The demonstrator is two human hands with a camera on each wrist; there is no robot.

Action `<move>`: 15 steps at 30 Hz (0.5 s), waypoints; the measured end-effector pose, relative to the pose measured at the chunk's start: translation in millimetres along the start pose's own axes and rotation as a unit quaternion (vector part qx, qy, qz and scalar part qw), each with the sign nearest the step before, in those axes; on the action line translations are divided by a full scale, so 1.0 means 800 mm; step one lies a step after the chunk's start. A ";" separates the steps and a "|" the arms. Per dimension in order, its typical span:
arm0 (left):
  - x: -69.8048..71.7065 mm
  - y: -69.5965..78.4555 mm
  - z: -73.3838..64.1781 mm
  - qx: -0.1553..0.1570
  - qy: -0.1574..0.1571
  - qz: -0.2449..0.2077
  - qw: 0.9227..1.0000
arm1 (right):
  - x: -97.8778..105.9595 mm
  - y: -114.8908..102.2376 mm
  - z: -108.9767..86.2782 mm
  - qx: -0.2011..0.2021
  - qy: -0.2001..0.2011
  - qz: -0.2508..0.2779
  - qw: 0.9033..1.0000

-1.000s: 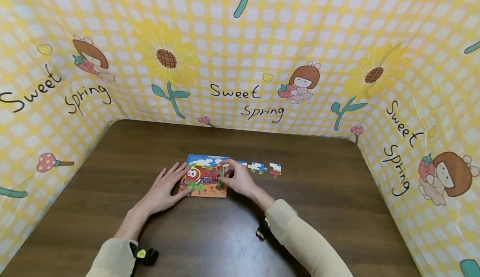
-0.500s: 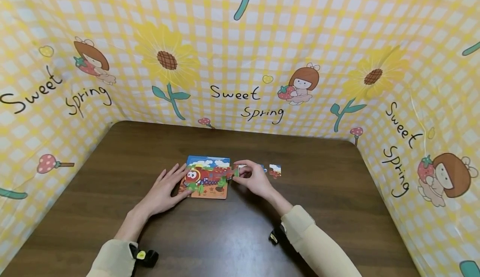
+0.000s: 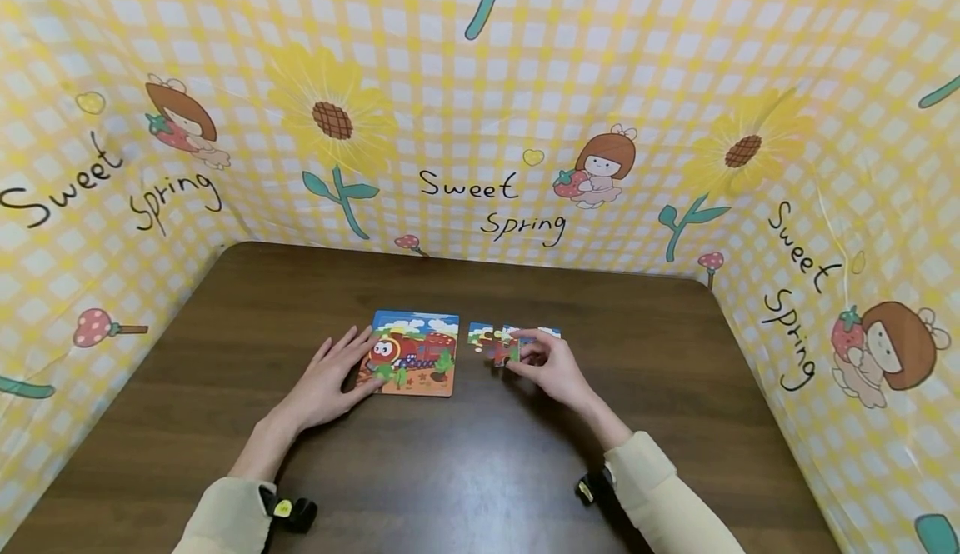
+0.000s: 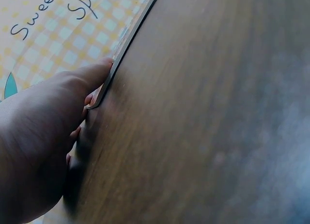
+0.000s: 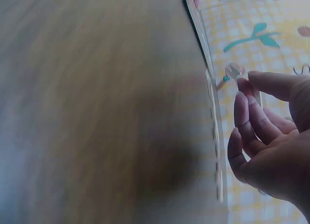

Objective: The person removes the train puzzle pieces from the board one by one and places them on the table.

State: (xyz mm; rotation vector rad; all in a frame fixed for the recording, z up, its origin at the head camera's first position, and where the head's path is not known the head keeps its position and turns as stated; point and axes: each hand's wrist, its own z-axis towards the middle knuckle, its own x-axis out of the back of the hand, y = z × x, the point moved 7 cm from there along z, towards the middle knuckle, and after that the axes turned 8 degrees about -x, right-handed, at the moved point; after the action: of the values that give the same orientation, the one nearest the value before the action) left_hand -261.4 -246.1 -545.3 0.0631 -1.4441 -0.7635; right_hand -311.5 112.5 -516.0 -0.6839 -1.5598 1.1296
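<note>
The right hand (image 3: 553,369) pinches a puzzle piece (image 3: 507,351), now well clear of the board (image 3: 418,386) and beside loose pieces (image 3: 480,332), while the left hand (image 3: 330,381), fingers spread, touches the board.

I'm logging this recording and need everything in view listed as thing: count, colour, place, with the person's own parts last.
Table: one, dark brown, under everything
Printed backdrop: number of sheets unclear, mainly yellow and white check, along the table's far, left and right sides
Train puzzle: one, multicoloured, on the table
Loose pieces: at least two, multicoloured, right of the puzzle, partly hidden
Held piece: one, mostly red, in the right hand
Wrist devices: two, black, at the cuffs
Sleeves: two, beige, on the forearms
Left hand: one, bare, on the puzzle's left edge
Right hand: one, bare, pinching the held piece
</note>
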 end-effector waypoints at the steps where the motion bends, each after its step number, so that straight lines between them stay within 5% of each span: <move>1: 0.000 0.000 0.000 0.000 -0.001 0.000 1.000 | 0.004 0.003 -0.002 0.000 0.003 0.000 1.000; 15: 0.000 0.003 0.000 -0.002 0.004 -0.008 1.000 | 0.047 0.034 -0.030 -0.035 0.020 0.001 0.999</move>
State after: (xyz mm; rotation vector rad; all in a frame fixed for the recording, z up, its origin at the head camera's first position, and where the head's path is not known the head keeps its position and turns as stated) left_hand -260.4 -244.4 -544.2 0.0739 -1.4354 -0.7778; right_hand -303.1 163.0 -525.4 -0.7506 -1.5713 1.0612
